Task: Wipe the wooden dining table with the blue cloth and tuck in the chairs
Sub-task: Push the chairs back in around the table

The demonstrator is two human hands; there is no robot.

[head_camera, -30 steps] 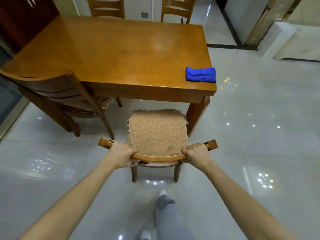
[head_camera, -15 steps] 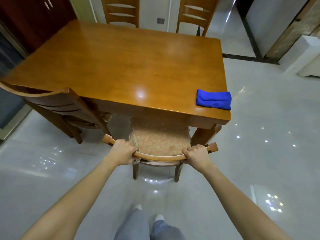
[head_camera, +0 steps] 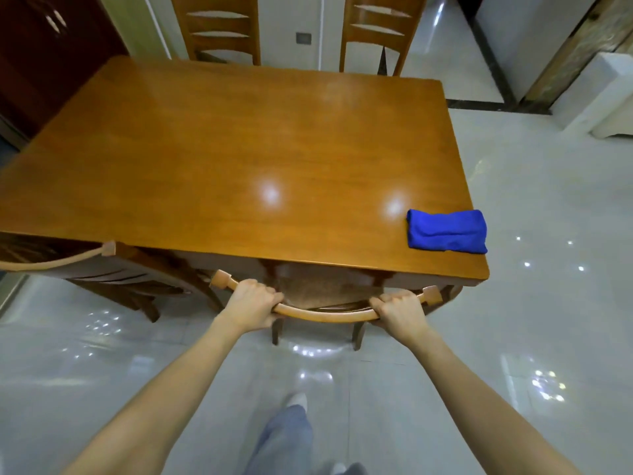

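From the head camera, the left hand (head_camera: 251, 305) and right hand (head_camera: 400, 311) each grip the chair (head_camera: 325, 315) by its curved top rail, fingers (head_camera: 270, 298) curled round it. The chair's seat sits under the table's (head_camera: 239, 149) near edge. The folded blue cloth (head_camera: 447, 234) lies on the table's near right corner. A second chair (head_camera: 68, 265) stands at the table's near left.

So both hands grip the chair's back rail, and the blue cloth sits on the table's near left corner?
No. Head view: the blue cloth sits on the table's near right corner. The left hand and right hand do grip the back rail.
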